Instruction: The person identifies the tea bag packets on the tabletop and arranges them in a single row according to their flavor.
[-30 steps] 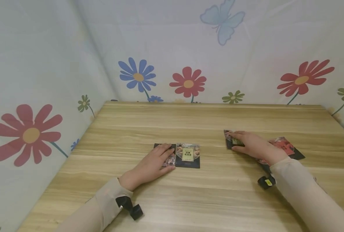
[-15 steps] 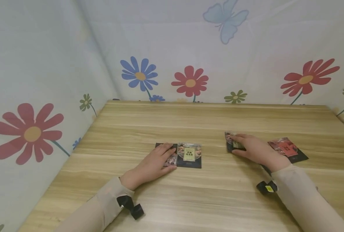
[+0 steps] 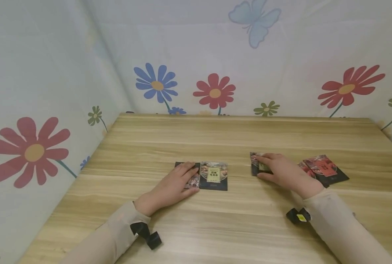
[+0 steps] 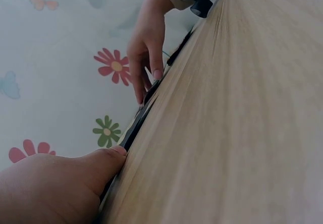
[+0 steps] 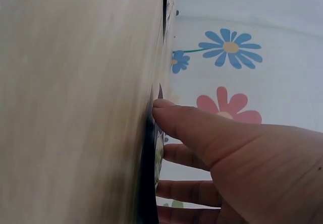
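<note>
My left hand lies with extended fingers on a flat dark packet printed with a food picture, covering much of it. Right beside that one is a dark food packet with a pale yellow-green label. Over to the right, my right hand has its fingers and thumb laid on another flat dark packet with a yellow-green label, mostly hidden beneath the fingers. In the right wrist view the thumb touches this packet's edge, and the other fingers reach across its face.
Behind the right hand a dark packet with a red label overlaps another reddish packet. The wood-grain table meets a white flower-printed cloth at its back and left. Each wrist wears a black strap-mounted camera.
My right hand has slid the packet under its fingers a little left and toward me, away from the red-labelled packets. The left hand keeps its place on its packet.
</note>
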A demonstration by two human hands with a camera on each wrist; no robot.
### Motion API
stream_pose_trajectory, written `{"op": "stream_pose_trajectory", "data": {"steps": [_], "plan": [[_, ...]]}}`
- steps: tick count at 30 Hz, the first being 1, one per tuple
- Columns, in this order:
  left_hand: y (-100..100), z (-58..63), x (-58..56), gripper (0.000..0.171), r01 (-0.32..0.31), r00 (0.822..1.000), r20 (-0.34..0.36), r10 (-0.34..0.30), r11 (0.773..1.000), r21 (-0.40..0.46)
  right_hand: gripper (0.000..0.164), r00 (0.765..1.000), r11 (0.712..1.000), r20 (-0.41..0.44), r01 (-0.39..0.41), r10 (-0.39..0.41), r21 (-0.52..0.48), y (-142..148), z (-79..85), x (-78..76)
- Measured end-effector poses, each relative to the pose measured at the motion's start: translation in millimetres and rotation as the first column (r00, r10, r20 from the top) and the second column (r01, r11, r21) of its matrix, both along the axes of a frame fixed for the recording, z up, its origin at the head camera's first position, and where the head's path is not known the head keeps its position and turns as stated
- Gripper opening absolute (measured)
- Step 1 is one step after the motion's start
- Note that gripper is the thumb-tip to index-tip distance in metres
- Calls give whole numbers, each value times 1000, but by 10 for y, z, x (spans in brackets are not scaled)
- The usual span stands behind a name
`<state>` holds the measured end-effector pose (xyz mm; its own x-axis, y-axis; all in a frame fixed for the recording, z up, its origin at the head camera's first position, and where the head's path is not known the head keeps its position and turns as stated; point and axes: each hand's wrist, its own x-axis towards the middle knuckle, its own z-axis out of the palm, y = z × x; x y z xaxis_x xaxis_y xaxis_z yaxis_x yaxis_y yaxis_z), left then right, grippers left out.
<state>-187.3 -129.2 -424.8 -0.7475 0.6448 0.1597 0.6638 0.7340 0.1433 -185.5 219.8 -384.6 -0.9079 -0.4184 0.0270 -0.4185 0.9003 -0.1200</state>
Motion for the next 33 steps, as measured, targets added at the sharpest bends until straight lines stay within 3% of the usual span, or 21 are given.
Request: {"op": "stream_pose_trajectory", "data": {"steps": [7, 18, 33], "plan": [[3, -6, -3, 67, 2, 1000, -7, -2, 1000, -5, 59, 998, 1000, -53, -15, 15, -1, -86, -31, 51], [5, 35, -4, 66, 0, 1000, -7, 0, 1000, -10, 60, 996, 998, -63, -62, 61, -17, -200, -44, 84], [0, 0, -3, 66, -5, 1000, -7, 5, 1000, -4, 61, 991, 996, -95, -94, 94, 6, -314, -67, 126]]}}
